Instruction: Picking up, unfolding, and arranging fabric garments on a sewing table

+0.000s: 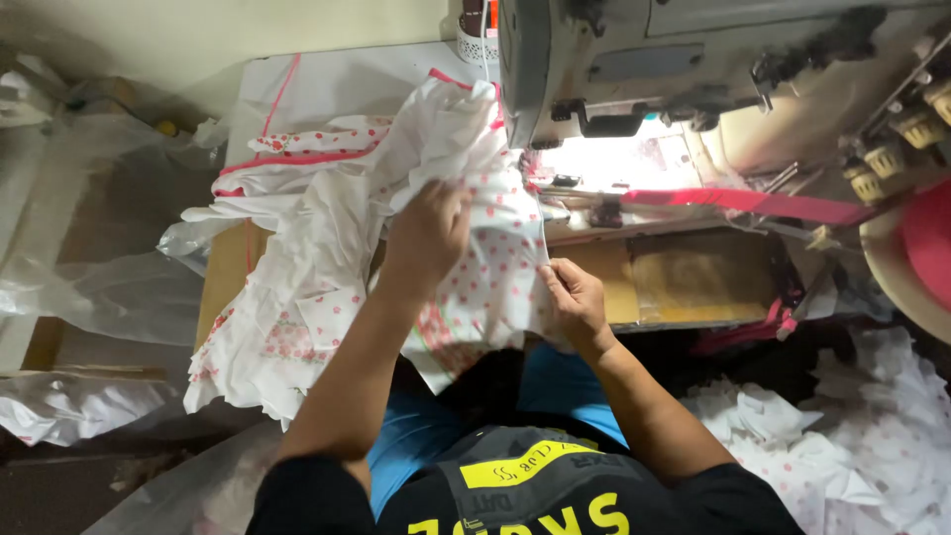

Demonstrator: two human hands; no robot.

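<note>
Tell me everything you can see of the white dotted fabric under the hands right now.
The white dotted fabric is thin, soft cloth printed with small red dots, trimmed in places with pink-red edging. It lies crumpled and bunched across the sewing table, spilling over its near edge toward the lap. The left hand presses on its middle; the right hand pinches its right edge near the sewing machine.

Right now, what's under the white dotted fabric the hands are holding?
Under the white dotted fabric a wooden table shows at its right and left edges. The left hand presses on top; the right hand pinches the edge. The rest beneath is covered.
</note>
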